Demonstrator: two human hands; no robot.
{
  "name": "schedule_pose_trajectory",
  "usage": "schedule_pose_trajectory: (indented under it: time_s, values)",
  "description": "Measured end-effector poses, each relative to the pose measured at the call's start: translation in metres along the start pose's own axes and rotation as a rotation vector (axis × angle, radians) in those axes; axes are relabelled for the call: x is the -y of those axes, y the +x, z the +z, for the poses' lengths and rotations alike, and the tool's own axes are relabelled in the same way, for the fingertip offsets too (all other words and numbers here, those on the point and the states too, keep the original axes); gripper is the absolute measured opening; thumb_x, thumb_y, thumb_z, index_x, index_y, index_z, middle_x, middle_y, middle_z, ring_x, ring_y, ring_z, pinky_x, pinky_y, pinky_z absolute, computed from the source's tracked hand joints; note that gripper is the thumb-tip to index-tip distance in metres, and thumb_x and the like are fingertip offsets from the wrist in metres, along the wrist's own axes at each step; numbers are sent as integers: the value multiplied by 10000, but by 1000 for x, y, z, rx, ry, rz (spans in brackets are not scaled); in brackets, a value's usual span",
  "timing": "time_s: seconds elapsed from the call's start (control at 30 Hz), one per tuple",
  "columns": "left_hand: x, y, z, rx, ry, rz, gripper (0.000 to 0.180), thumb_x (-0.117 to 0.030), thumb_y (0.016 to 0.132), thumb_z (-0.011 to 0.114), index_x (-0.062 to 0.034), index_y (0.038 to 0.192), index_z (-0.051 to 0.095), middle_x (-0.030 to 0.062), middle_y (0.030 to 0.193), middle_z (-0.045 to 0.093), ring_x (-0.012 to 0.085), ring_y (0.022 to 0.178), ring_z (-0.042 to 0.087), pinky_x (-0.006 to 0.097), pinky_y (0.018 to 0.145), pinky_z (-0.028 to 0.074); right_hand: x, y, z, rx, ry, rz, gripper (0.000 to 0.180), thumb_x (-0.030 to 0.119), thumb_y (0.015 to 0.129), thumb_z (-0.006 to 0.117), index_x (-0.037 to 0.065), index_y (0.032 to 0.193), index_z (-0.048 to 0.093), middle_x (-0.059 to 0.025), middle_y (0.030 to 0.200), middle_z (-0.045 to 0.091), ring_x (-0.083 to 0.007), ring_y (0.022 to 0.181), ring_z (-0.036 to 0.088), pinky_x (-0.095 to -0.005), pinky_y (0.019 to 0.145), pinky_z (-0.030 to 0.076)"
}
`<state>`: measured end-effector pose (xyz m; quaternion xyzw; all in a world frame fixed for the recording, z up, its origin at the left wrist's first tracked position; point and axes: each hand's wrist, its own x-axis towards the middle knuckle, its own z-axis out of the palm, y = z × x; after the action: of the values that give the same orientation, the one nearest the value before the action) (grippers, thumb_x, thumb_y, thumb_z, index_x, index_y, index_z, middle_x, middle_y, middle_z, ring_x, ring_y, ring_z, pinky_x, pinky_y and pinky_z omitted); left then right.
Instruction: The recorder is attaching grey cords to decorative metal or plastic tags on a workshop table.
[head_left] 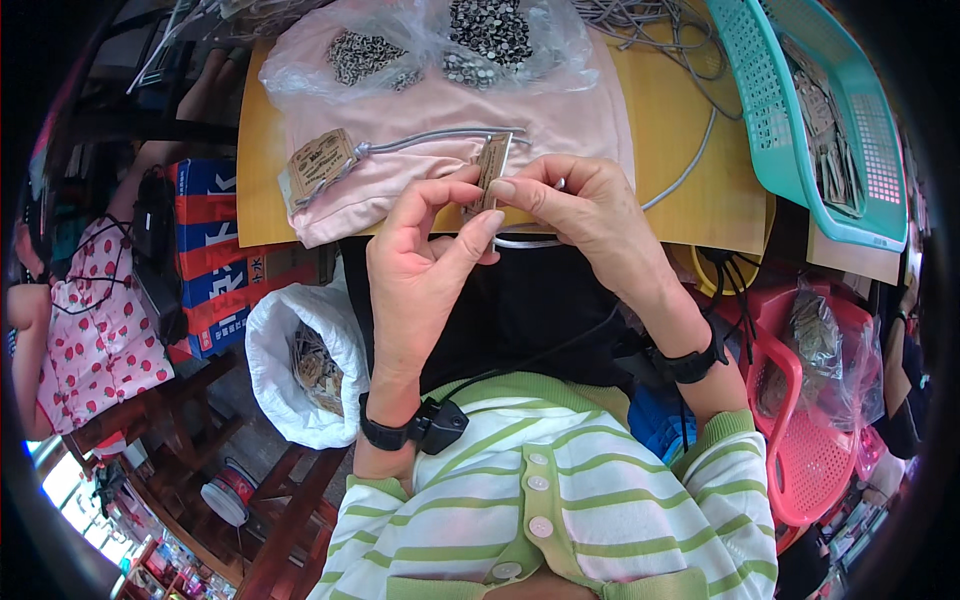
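Above the table's near edge, a brown printed cardboard tag (494,158) is held nearly on edge between my hands. My left hand (425,255) pinches its lower part between thumb and fingers. My right hand (590,205) is closed, its thumb tip pressed against the tag's right side; its curled fingers hide what else may be in them. A pale grey cord (525,243) passes just under the right hand. Left of my hands, another brown tag (322,165) lies on the pink cloth (420,165), with a grey cord (430,135) tied to it.
Two clear bags, one of small metal pieces (365,60), one of dark and silvery round pieces (488,40), lie at the back. A teal basket (770,150) holds brown tags. Loose grey cords (660,25) are back right. A white sack (270,340) and red chair (810,450) flank me.
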<state>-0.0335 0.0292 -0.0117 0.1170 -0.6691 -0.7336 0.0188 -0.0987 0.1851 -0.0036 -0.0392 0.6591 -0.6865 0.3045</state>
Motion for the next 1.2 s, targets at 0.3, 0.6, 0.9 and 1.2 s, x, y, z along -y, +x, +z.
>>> schedule_pose_trajectory:
  time_s: [0.3, 0.6, 0.9, 1.2]
  values:
    - [0, 2, 0, -1, -59, -26, 221, -54, 854, 646, 18, 1040, 550, 151, 1202, 546, 110, 909, 606, 216, 639, 562, -8, 8, -3, 31, 5, 81, 239, 340, 873, 648, 101, 881, 657, 77, 720, 548, 11, 601, 441, -157, 497, 304]
    - [0, 3, -1, -13, -54, -10, 211, -63, 868, 633, 12, 1044, 544, 146, 1199, 551, 120, 951, 587, 225, 639, 557, -5, 13, -3, 99, 149, 137, 233, 350, 881, 636, 117, 877, 641, 77, 756, 565, 9, 657, 485, -151, 526, 342]
    - [0, 2, -2, -24, -80, -13, 202, -51, 882, 611, 15, 1057, 533, 126, 1177, 559, 112, 936, 581, 224, 619, 546, 5, 14, -6, 110, 9, 158, 239, 368, 871, 641, 129, 874, 641, 83, 754, 559, 17, 646, 466, -147, 512, 304]
    - [-8, 0, 5, -91, 237, 152, 143, 7, 873, 577, -18, 1005, 629, 79, 1076, 605, 116, 851, 615, 237, 595, 560, 8, 18, -6, 74, -106, 137, 230, 348, 843, 657, 121, 860, 626, 94, 723, 528, 21, 623, 427, -146, 485, 264]
